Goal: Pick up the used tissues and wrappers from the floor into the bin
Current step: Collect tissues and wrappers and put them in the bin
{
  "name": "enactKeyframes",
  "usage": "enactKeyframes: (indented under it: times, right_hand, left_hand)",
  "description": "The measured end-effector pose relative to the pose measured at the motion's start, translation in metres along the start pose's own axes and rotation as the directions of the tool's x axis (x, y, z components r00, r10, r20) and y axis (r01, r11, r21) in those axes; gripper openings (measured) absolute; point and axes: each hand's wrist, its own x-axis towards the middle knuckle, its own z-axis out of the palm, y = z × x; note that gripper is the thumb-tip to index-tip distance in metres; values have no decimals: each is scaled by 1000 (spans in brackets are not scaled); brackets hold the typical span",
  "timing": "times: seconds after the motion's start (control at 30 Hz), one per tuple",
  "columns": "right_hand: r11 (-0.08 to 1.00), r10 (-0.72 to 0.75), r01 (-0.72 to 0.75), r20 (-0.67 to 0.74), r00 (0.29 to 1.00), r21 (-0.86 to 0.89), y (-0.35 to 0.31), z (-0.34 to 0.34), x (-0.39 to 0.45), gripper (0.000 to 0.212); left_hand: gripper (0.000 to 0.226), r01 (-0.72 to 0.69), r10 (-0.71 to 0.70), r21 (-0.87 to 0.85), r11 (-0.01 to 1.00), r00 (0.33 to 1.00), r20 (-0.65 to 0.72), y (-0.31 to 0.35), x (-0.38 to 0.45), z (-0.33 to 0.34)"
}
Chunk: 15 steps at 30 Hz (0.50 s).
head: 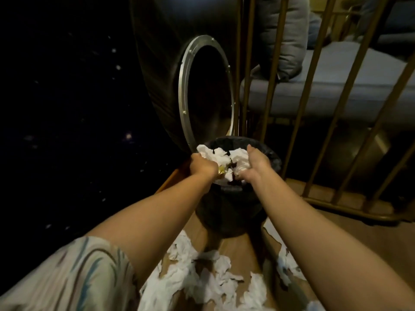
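Used tissues (pixel 215 157), white and crumpled, are bunched between the person's two hands right over the mouth of the bin (pixel 272 159). The left hand (pixel 202 166) forms a clenched grip on one side of the bunch, and a small yellow wrapper (pixel 221 169) shows at the inner edge of that grip. The right hand (pixel 254 163) presses the other side of the bunch with its fingers curled around a tissue wad (pixel 240 161), thumb raised. Directly beneath both grips sits the bin, dark and round, lined with a black bag, standing on the brown floor (pixel 242 254). Nearer the person than the grips, below the forearms, many more loose tissues (pixel 197 281) lie scattered over the floor. Beyond the left grip stands a large dark object with a round metal ring (pixel 185 95). Beyond and outward of the right grip rise golden metal bars (pixel 314 90), with a grey mattress (pixel 336 90) behind them.
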Motion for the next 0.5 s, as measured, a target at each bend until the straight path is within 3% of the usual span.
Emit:
enactKeyframes:
  times: [0.1,0.17,0.33,0.5]
  right_hand:
    - [996,-85,80,-136,987,-43,9,4,25,72]
    - [972,-208,182,-175,962,-152,13,8,24,80]
    - [831,-499,455,-65,864,-321,25,15,0,49]
    - [611,-667,717,269,695,-335,71,26,-40,29]
  left_hand:
    - [42,44,-38,-72,996,996,85,4,13,8]
    - [38,51,-40,-125,991,995,93,1,14,9]
    - [18,-98,100,-165,981,995,8,-23,11,2]
    - [13,-218,201,-176,960,974,-109,-63,-12,-45]
